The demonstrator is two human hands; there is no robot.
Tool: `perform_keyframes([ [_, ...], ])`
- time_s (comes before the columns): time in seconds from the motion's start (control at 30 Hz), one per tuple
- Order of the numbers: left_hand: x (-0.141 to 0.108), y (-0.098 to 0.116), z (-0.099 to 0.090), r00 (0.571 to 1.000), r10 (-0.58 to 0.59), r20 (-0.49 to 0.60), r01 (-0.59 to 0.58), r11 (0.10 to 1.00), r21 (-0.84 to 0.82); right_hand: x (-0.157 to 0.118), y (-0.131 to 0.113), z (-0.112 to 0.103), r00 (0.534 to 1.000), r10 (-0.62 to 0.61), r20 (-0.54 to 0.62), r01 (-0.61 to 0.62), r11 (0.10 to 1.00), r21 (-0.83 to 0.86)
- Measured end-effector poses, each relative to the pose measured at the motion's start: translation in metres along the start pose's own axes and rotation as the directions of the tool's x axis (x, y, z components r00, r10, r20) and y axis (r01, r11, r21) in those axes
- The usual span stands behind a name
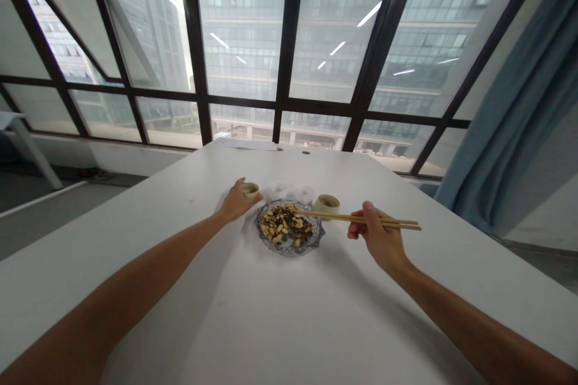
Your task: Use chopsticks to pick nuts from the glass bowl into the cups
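A scalloped glass bowl (289, 248) on the white table holds nuts and dark seeds (282, 222). My right hand (382, 237) grips a pair of wooden chopsticks (343, 216), whose tips reach over the upper part of the bowl's contents. Just right of the bowl stands a pale green cup (327, 204). My left hand (239, 200) is wrapped round a second pale green cup (250, 190) at the bowl's upper left, thumb on its near side. Whether anything sits between the chopstick tips is too small to tell.
Two clear containers (276, 190) stand behind the bowl, between the cups. Papers (248, 144) lie at the far edge of the table (289, 313), near two small round spots. Beyond are windows, with a blue curtain (510, 102) on the right.
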State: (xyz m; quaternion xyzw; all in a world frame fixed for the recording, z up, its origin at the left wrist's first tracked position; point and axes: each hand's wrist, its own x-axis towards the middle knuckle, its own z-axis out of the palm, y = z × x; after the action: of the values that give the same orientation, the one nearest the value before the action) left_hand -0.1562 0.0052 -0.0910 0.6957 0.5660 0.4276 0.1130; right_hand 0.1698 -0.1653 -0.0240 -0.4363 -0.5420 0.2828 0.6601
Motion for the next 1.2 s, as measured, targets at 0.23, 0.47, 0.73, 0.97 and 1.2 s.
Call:
perform_keyframes([
  [0.23, -0.003, 0.000, -0.003, 0.997, -0.082, 0.010, 0.080, 0.989, 0.127, -0.023, 0.024, -0.003, 0.991, 0.103, -0.084, -0.098, 0.993, 0.069],
  [0.47, -0.010, 0.009, -0.009, 0.997, -0.064, 0.050, 0.056, 0.987, 0.153, -0.035, 0.025, -0.004, 0.986, -0.166, 0.014, 0.164, 0.958, -0.237],
  [0.73, -0.013, 0.018, -0.013, 0.991, -0.092, 0.095, 0.070, 0.973, 0.218, -0.031, 0.010, -0.011, 0.285, -0.662, 0.693, 0.958, 0.224, -0.180],
  [0.97, -0.014, 0.021, -0.015, 0.988, -0.112, 0.106, 0.086, 0.970, 0.226, -0.033, 0.007, -0.005, 0.310, -0.663, 0.681, 0.950, 0.235, -0.204],
  [1.2, -0.014, 0.018, -0.015, 0.992, -0.088, 0.092, 0.069, 0.980, 0.186, -0.038, 0.020, -0.007, 0.597, -0.616, 0.514, 0.802, 0.463, -0.377],
])
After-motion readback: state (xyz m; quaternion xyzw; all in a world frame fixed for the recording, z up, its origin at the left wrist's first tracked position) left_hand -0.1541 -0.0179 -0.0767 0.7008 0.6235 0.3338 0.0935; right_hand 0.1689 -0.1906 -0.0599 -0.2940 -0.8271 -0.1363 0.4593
